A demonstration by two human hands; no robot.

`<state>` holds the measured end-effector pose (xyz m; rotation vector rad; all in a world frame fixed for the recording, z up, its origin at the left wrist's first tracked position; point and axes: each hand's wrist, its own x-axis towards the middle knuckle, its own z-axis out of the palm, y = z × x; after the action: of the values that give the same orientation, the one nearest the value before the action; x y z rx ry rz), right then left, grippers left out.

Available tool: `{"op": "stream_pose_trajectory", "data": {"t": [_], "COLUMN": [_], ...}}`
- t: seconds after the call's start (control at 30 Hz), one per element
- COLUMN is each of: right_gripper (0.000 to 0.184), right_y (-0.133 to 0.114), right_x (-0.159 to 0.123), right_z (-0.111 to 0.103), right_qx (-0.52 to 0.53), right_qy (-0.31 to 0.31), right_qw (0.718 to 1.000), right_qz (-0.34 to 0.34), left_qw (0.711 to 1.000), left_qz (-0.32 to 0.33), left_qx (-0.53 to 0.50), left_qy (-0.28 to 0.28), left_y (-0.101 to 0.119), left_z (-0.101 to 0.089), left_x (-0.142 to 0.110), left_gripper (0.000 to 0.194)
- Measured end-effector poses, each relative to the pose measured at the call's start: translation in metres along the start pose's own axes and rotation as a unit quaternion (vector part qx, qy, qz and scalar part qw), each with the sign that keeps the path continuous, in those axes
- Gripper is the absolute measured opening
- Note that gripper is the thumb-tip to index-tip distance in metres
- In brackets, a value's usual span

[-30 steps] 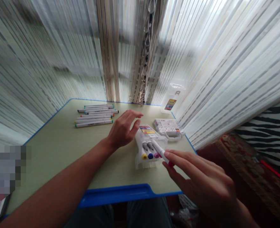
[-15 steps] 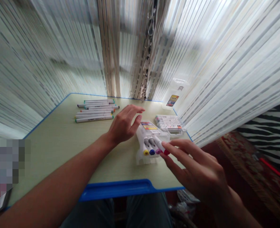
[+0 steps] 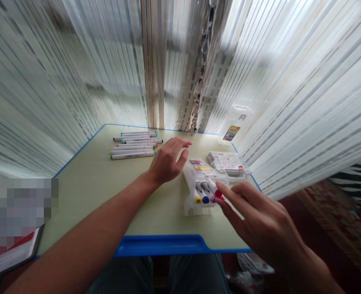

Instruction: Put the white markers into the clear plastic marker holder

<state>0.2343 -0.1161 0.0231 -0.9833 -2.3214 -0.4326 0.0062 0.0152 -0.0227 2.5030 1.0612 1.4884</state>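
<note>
A clear plastic marker case (image 3: pixel 190 173) lies on the table, its near end open and a coloured label on top. Marker ends with yellow, blue and pink tips stick out of that opening. My right hand (image 3: pixel 260 212) pinches a white marker with a red end (image 3: pixel 213 188) between thumb and fingers, partly inside the opening above the pink-ended marker. My left hand (image 3: pixel 169 159) hovers at the case's far left, with thumb and fingers apart and nothing in its grasp.
Several white markers (image 3: pixel 133 155) lie in a group at the table's back left. Behind the case on the right is a second clear case (image 3: pixel 229 161). A clear lid (image 3: pixel 231 132) leans against the string curtain (image 3: pixel 113 81). The table (image 3: pixel 91 183) has a blue edge.
The red-ended marker has slid deeper into the case, and my right fingers have come closer to the opening. My left hand keeps its pose. The whole view has shifted slightly.
</note>
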Motion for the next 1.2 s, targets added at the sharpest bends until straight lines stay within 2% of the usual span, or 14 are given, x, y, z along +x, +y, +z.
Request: {"op": "stream_pose_trajectory", "data": {"t": [0.3, 0.53, 1.2], "right_gripper": [0.03, 0.019, 0.018], "right_y": [0.002, 0.003, -0.002], "right_x": [-0.001, 0.002, 0.003], "right_z": [-0.002, 0.0, 0.0], "right_qx": [0.032, 0.031, 0.059], "right_qy": [0.002, 0.003, 0.003], "right_qw": [0.999, 0.999, 0.996], "right_qz": [0.017, 0.02, 0.064], "left_qw": [1.0, 0.998, 0.998], "left_qz": [-0.021, -0.043, -0.047], "left_qx": [0.02, 0.035, 0.044], "left_qy": [0.002, 0.009, -0.003], "left_y": [-0.008, -0.016, -0.015], "left_z": [-0.005, -0.006, -0.005], "left_x": [0.004, 0.005, 0.005], "left_gripper": [0.019, 0.018, 0.018]}}
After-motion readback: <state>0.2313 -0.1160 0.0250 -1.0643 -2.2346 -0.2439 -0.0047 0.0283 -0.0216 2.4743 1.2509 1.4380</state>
